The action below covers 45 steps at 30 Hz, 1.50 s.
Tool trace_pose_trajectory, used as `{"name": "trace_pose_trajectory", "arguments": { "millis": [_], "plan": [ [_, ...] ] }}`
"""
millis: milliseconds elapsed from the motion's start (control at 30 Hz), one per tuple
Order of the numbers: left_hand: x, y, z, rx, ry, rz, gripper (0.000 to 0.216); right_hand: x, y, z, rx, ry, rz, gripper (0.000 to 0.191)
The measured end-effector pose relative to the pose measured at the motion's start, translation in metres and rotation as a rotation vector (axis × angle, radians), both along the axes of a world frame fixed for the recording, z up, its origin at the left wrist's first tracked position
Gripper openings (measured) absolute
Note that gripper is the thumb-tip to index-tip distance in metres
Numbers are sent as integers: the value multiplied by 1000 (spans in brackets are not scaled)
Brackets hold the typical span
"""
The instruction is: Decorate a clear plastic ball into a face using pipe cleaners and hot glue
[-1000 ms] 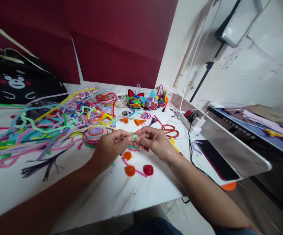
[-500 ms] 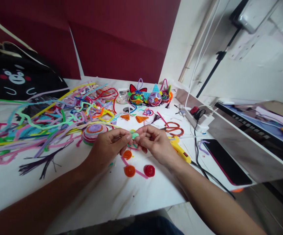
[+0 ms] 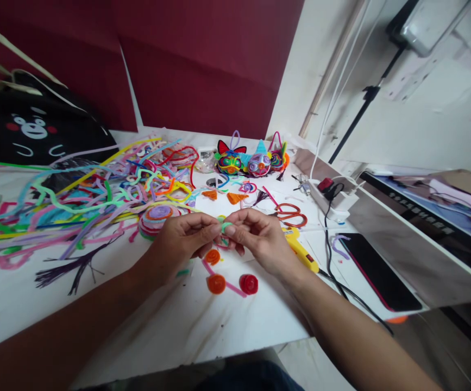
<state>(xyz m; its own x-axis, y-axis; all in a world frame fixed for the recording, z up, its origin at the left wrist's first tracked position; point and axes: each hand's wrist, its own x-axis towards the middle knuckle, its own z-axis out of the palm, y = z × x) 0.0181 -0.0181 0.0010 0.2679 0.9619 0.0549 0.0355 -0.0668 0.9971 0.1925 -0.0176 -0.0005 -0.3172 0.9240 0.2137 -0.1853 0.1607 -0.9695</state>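
Both hands meet above the white table, pinching a small light-green pipe cleaner coil between their fingertips. My left hand grips it from the left, and my right hand grips it from the right. Just below the hands lie an orange coil, a larger orange coil and a red coil joined by a pink stem. A layered purple, orange and pink disc lies left of my left hand.
A big tangle of coloured pipe cleaners covers the left of the table. Finished coiled figures stand at the back. Orange scissors, a yellow glue gun, a power strip, a black phone and a black bag are around.
The hands stay pinched on the green coil with only slight finger shifts. The camera view has drifted a little, showing more of the glue gun.
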Motion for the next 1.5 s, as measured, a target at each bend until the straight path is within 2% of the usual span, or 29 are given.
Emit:
{"name": "trace_pose_trajectory", "arguments": {
  "millis": [533,833,967,1133,1300,1500],
  "plan": [
    [-7,4,-2,-344,-77,-221,37,-2,-7,-2,-8,-39,11,31],
    [-6,4,1,-379,-211,-227,36,-6,-8,-4,-13,52,30,27],
    [-6,4,-2,-357,-251,-199,36,-6,-9,-1,10,42,-20,25],
    [-1,-1,0,-264,-160,-100,33,-6,-9,2,22,24,-56,20],
    [4,-6,1,-169,-88,-98,31,-7,-10,-1,22,4,-149,14],
    [1,-1,-6,-42,-2,52,24,-9,-7,-6,-11,21,-90,20]
  ]
}}
